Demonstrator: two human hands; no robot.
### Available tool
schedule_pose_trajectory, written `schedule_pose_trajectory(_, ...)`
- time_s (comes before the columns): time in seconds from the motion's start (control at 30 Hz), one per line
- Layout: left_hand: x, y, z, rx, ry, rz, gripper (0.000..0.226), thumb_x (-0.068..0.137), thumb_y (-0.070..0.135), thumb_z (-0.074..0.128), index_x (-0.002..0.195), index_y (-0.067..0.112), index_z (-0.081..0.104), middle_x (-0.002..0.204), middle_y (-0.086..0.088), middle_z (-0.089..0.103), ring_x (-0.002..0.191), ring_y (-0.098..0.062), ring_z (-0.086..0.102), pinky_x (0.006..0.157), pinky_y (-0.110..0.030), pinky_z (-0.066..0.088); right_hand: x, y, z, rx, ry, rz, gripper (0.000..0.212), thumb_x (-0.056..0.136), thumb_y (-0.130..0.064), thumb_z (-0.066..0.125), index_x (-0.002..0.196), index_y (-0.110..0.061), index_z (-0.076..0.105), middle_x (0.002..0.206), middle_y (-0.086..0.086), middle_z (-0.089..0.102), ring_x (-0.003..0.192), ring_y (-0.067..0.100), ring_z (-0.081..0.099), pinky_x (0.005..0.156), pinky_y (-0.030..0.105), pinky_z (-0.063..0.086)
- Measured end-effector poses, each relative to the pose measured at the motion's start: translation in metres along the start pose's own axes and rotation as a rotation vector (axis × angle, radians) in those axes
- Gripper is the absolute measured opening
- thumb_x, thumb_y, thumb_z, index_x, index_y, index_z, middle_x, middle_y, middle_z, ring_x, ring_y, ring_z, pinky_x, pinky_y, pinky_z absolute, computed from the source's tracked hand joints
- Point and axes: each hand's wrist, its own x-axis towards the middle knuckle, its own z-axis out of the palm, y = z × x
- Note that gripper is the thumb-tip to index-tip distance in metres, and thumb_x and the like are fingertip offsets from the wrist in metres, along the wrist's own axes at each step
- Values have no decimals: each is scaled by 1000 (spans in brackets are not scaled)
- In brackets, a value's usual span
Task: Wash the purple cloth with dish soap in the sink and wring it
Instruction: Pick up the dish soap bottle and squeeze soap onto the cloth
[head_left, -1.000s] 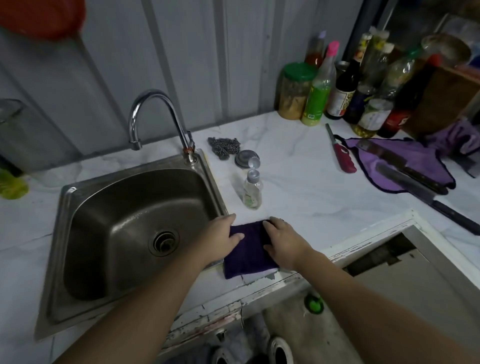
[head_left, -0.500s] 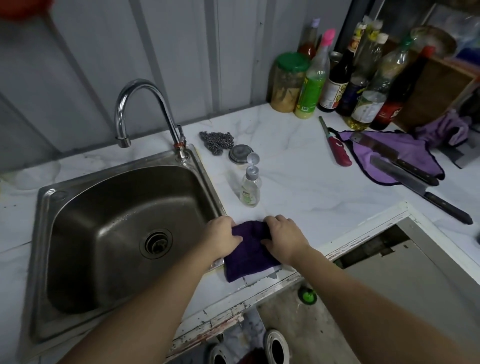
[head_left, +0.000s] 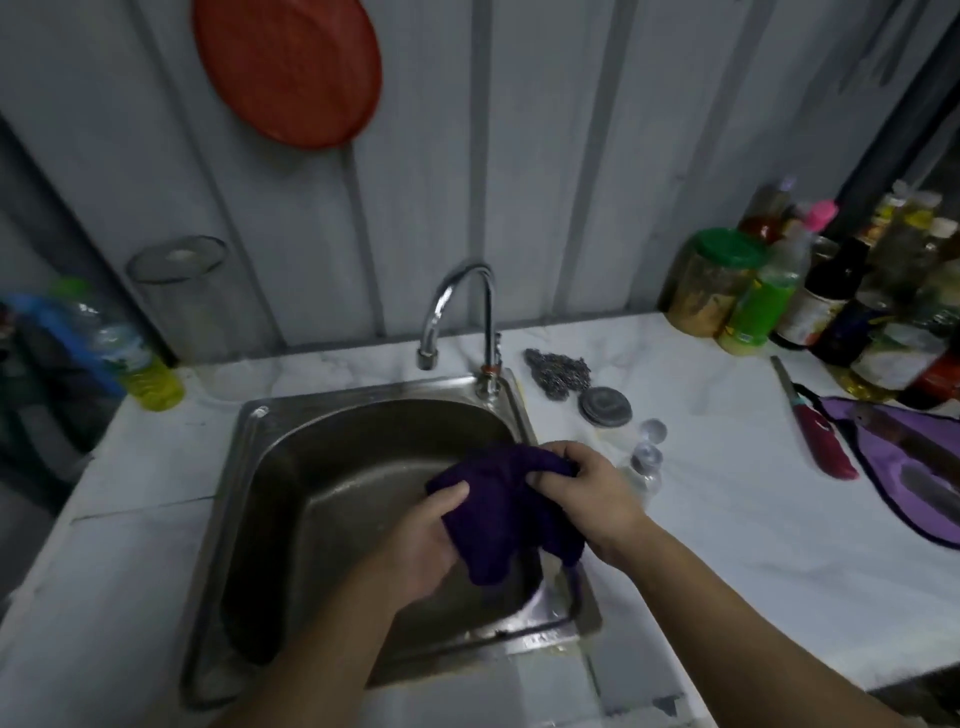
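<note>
The dark purple cloth (head_left: 498, 509) hangs bunched over the right side of the steel sink (head_left: 249, 499), off the counter. My left hand (head_left: 426, 545) grips its lower left part from beneath. My right hand (head_left: 587, 493) pinches its upper right edge. The curved tap (head_left: 457, 312) stands behind the basin, and no water shows from it. A small clear dish soap bottle (head_left: 645, 470) with its cap flipped open stands on the counter just right of my right hand, partly hidden by it.
A steel scourer (head_left: 558, 371) and a round grey lid (head_left: 605, 408) lie right of the tap. Jars and bottles (head_left: 769, 306) crowd the back right corner. A red-handled lighter (head_left: 821, 441) and a lilac cloth with knives (head_left: 904, 467) lie at right. A yellow bottle (head_left: 140, 364) stands at left.
Both hands lifted the cloth off the counter's front edge and carried it left over the sink, where it now hangs unfolded. The view tilted up and swung left.
</note>
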Motion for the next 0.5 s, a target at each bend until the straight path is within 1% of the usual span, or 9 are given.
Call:
schedule_pose_trajectory(0.07,1,12,-1,-131,-5,62,42,96,21,54,132,3,66,131,-22,69,117,-34,69,91,-42,60,17,-13,19,85,-41,41,16,86,-7,75,101,-11,71,99,22,76,94,41,73,87,55,60)
schedule_pose_trajectory(0.1,3,18,-1,-158,20,92,43,96,20,54,134,2,63,131,-23,69,117,-35,69,93,-43,58,25,-19,28,112,-80,52,13,87,-6,75,99,-10,71,96,21,77,90,38,74,83,51,62)
schedule_pose_trajectory(0.17,10,28,0,-181,94,113,39,97,19,55,131,3,63,127,-23,71,113,-35,71,91,-45,57,41,-26,43,115,-141,59,9,88,-5,74,95,-10,71,84,14,79,75,27,76,68,38,62)
schedule_pose_trajectory(0.23,17,36,-2,-176,150,96,32,101,19,54,126,4,67,122,-21,74,107,-34,74,88,-45,57,59,-33,52,72,-144,65,10,87,-7,75,95,-9,70,78,9,79,68,21,75,61,32,61)
schedule_pose_trajectory(0.33,25,44,-6,-178,225,67,27,102,18,55,122,5,68,114,-20,78,102,-34,75,89,-48,56,87,-42,55,34,-163,104,13,88,-20,73,94,-9,72,82,11,79,74,27,74,75,42,61)
schedule_pose_trajectory(0.37,28,48,-7,-184,248,61,25,102,17,56,121,5,67,111,-20,78,99,-35,76,88,-48,57,97,-44,54,13,-149,120,17,90,-27,69,94,-11,72,84,11,78,76,28,74,76,42,60)
schedule_pose_trajectory(0.4,30,50,-7,-191,265,59,24,101,16,57,120,5,67,108,-20,79,97,-35,77,86,-48,58,107,-46,53,-13,-114,127,19,92,-30,64,93,-13,71,85,10,77,76,27,72,73,39,57)
schedule_pose_trajectory(0.47,36,56,-8,-211,291,62,22,101,13,59,120,6,66,104,-20,80,93,-36,77,84,-49,59,130,-46,50,-59,-14,98,17,96,-27,57,87,-17,67,82,6,70,70,22,63,64,31,48)
schedule_pose_trajectory(0.5,38,57,-9,-214,300,67,23,100,12,59,121,6,66,104,-20,80,92,-36,77,84,-51,60,141,-45,49,-78,27,78,17,96,-22,55,86,-17,67,79,5,65,67,21,58,62,31,44)
